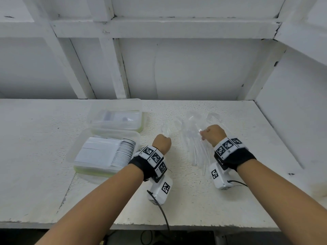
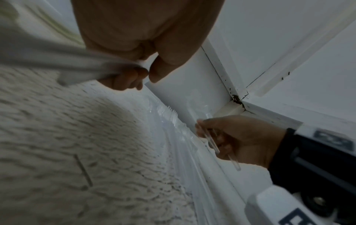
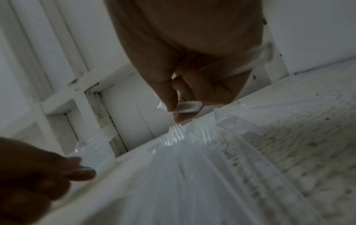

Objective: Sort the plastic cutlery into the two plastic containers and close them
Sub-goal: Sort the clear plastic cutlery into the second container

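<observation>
Loose clear plastic cutlery (image 1: pixel 194 144) lies in a fan on the white table, with fork tines (image 3: pixel 174 134) pointing toward the wall. My left hand (image 1: pixel 161 143) is curled round one clear piece (image 1: pixel 165 128), which shows as a blurred streak (image 2: pixel 77 67) in the left wrist view. My right hand (image 1: pixel 213 134) pinches the handle of another clear piece (image 2: pixel 212 144) between thumb and fingers just above the pile. Two translucent containers sit at left, the far container (image 1: pixel 115 119) and the near container (image 1: pixel 104 154). Both show white contents through the plastic.
The white table (image 1: pixel 44 174) ends at a wall behind and a side wall (image 1: pixel 292 112) at right. Its front edge (image 1: pixel 194 225) is chipped. Wrist camera cables trail behind both forearms. The containers sit close to my left hand.
</observation>
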Available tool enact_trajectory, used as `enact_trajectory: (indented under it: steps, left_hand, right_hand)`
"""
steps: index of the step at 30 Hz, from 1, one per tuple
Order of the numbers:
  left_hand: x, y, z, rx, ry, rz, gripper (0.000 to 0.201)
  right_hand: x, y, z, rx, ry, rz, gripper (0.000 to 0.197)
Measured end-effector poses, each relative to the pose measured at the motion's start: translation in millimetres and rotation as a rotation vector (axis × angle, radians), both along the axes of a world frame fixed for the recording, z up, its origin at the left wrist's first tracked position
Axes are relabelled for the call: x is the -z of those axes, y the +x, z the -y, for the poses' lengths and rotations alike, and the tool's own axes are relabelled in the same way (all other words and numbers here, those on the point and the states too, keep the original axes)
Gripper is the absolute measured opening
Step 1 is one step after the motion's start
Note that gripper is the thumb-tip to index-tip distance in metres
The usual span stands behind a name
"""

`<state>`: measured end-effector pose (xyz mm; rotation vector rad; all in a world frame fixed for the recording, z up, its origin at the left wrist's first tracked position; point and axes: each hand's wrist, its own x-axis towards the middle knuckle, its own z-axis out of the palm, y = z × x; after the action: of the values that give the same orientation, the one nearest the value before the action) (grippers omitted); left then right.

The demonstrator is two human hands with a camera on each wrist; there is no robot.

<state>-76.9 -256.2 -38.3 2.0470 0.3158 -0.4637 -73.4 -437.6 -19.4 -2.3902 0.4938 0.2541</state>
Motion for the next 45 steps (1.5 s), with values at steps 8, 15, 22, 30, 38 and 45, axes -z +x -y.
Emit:
enact_trajectory:
  steps: [8,15,22,30,38,45]
  left_hand:
    - [6,24,35,0.001,-0.121,0.093,0.020]
    - [9,48,44,0.190,0.223,0.044,0.038]
    - [11,50,41,0.214,0.231,0.035,0.037]
    - [-6,30,5,0.143,0.003,0.122,0.018]
    - [-13,7,-21,0.073,-0.159,0.116,0.014]
    - [-11,-4,-29,0.062,-0.205,0.129,0.016]
  right_hand:
    - [-15,-14,4,0.195,0.732,0.101,0.016]
    - [-12,-31,6,0.180,0.656,0.015,0.016]
    - [0,-31,2,0.177,0.486,0.059,0.026]
    - [12,0,-15,-0.066,-0.079,0.005,0.031]
    - [14,14,-42,-0.107,-0.217,-0.045,0.032]
    - [4,4,-34,0.018,0.063,0.123,0.035]
